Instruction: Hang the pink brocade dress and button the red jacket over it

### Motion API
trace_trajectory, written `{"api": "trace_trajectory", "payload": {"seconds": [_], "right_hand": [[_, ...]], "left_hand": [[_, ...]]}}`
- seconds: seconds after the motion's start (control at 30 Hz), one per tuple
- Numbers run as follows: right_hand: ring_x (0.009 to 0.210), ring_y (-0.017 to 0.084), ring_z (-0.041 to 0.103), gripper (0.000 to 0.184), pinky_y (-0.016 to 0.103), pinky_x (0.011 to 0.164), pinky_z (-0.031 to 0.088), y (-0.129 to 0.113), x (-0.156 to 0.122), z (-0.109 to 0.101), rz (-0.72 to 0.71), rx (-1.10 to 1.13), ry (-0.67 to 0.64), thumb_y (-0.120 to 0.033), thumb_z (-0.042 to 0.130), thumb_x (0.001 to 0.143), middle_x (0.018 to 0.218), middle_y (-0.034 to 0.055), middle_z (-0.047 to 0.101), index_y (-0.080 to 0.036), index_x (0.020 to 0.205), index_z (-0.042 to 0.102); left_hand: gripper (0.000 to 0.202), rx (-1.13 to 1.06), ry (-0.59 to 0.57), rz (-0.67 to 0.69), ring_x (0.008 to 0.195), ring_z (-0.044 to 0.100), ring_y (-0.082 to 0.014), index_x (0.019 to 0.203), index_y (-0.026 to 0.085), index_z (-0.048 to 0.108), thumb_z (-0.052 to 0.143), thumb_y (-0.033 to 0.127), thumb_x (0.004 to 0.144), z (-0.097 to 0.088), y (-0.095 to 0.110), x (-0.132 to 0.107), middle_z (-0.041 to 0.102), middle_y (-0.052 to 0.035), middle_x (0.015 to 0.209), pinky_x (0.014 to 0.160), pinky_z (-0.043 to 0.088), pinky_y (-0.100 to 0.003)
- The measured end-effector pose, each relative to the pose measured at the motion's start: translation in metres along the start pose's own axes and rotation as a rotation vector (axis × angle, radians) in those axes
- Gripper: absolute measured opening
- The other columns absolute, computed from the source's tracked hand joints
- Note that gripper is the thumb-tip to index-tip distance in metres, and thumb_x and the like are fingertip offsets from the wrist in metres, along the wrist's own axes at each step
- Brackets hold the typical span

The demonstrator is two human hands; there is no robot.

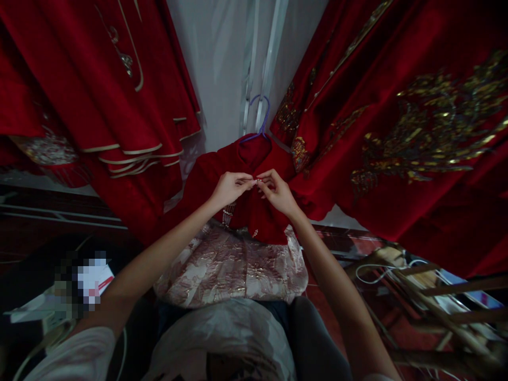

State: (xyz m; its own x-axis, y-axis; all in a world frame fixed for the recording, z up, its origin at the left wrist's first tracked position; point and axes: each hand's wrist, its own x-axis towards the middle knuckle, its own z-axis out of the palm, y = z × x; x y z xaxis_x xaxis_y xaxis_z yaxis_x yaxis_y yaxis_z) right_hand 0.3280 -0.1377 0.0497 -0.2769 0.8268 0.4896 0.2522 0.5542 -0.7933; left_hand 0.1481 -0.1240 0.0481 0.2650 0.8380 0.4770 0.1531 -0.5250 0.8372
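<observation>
A short red jacket hangs in front of me on a purple hanger. At its front, just below the neck opening, my left hand pinches with thumb and fingertips. My right hand is closed in a pinch at the same spot, its fingertips meeting those of the left. Tiny pale specks show between the fingertips; beads or nails, I cannot tell. A beaded tassel trims the jacket's left front. Beneath the jacket spreads a pale pink and gold brocade skirt, reaching to my lap.
Red garments with cream piping hang on the left. Red gowns with gold sequins hang on the right. Behind the hanger run white metal uprights. A wooden rack with a white cable stands at lower right.
</observation>
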Motion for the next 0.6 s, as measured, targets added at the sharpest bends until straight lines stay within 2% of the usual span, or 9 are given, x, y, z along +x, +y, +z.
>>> {"api": "trace_trajectory", "payload": {"seconds": [0.23, 0.37, 0.6], "right_hand": [[0.072, 0.014, 0.061, 0.029, 0.023, 0.049, 0.054, 0.0001, -0.0004, 0.0048, 0.011, -0.020, 0.049, -0.047, 0.055, 0.085, 0.090, 0.0030, 0.060, -0.022, 0.100, 0.050], [0.075, 0.014, 0.061, 0.031, 0.024, 0.054, 0.053, -0.0031, -0.0006, 0.0063, -0.030, -0.096, 0.077, -0.046, 0.061, 0.081, 0.089, 0.0031, 0.061, -0.022, 0.097, 0.050], [0.070, 0.013, 0.060, 0.027, 0.026, 0.060, 0.051, -0.0023, 0.0013, 0.0074, -0.070, -0.152, 0.116, -0.041, 0.062, 0.080, 0.084, 0.0017, 0.061, -0.022, 0.094, 0.049]], "left_hand": [[0.033, 0.002, 0.090, -0.023, 0.077, 0.071, -0.0183, 0.098, 0.011, 0.071, 0.069, 0.034, 0.074, 0.0034, -0.0074, -0.0025, 0.074, -0.0106, 0.088, 0.076, 0.059, -0.033], [0.029, -0.040, 0.063, -0.038, 0.078, 0.071, -0.0177, 0.098, 0.010, 0.070, 0.066, 0.030, 0.077, 0.0058, -0.0065, -0.0036, 0.074, -0.0111, 0.090, 0.079, 0.059, -0.033], [0.027, 0.045, 0.052, 0.008, 0.082, 0.070, -0.0176, 0.100, 0.011, 0.069, 0.062, 0.024, 0.078, 0.0078, -0.0070, -0.0052, 0.073, -0.0113, 0.093, 0.080, 0.058, -0.032]]}}
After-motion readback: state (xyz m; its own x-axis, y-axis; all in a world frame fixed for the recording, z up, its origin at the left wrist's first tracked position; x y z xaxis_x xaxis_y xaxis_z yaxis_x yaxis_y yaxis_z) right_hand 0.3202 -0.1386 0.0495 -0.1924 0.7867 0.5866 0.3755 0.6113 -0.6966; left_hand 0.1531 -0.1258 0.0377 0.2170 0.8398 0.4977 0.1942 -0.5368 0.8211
